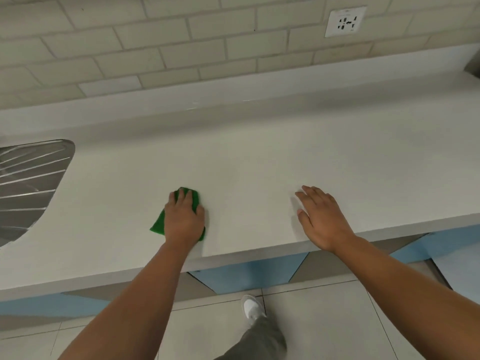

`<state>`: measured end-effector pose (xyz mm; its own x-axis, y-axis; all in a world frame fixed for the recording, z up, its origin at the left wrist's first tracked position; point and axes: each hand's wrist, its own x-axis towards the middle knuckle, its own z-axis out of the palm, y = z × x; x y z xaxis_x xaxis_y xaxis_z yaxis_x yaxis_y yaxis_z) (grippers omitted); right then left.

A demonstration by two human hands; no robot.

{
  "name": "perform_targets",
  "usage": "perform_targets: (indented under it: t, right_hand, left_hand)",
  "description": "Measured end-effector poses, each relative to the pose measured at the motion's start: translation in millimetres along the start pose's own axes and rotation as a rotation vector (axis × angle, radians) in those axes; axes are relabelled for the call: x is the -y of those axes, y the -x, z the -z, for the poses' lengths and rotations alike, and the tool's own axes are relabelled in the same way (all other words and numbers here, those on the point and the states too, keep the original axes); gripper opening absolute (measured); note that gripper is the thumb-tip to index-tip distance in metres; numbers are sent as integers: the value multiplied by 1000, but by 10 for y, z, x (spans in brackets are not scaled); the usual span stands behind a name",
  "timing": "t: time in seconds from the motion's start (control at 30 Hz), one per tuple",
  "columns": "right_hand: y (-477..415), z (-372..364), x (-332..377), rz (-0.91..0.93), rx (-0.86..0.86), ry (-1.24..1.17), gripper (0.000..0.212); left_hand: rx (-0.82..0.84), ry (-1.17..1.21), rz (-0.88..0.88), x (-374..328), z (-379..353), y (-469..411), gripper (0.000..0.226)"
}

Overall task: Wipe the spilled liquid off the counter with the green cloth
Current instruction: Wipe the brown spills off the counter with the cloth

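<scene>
**Cloth pinned under the left hand on a white counter**

The only basin-like thing in view is the steel drainboard [28, 183] at 9 o'clock, sunk into the counter [246, 157]. Its ribs show, but the frame edge cuts off the rest.

The cloth [158, 225] lies near the counter's front edge at about 7 o'clock, bunched and green. The left hand [183, 216] rests palm down on top of it, fingers close together and pressing it to the surface. Green shows past the fingertips and on both sides of the wrist. The right hand [322, 219] is well apart at 4 o'clock, flat on the bare counter with fingers loosely spread and holding nothing.

A faint glint sits at the counter's back edge near 12 o'clock — whether it is liquid cannot be told.

Behind the counter rises a pale tiled wall [155, 48], with a white socket [345, 21] at 1 o'clock. Below the front edge are blue and grey cabinets [249, 271], a tiled floor [324, 320], and at 6 o'clock a white shoe [251, 305].
</scene>
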<state>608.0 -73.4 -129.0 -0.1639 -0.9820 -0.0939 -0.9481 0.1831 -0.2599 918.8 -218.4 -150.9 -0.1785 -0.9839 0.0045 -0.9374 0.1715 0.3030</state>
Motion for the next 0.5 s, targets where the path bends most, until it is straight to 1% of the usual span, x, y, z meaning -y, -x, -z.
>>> perform_targets:
  t: [0.1,0.17,0.23,0.27,0.3,0.37,0.4,0.5]
  right_hand:
    - [-70,21,-209,-32,-16,-1,77]
    - [-138,39,-369,-54,-22,-11,79]
    - [-226,64,-504,-62,-28,-26,81]
    - [-286,78,-570,-63,-28,-26,81]
    - [-358,93,-635,-63,-23,-24,81]
    - [-484,125,-722,-53,-18,-13,80]
    - [-548,145,-750,-46,-18,-9,79]
    - [-779,229,-856,-48,-21,-15,79]
  left_hand:
    - [85,20,-258,-972,-306,31,58]
    - [195,36,-502,-1444,-452,136,61]
    - [291,44,-742,-1598,-512,237,61]
    - [319,58,-812,-1555,-507,220,60]
    - [329,86,-834,-1455,-474,152,59]
    - [259,122,-768,-1125,-382,-72,59]
    - [194,123,-681,-920,-344,-238,60]
    - [48,85,-256,-475,-230,-846,64]
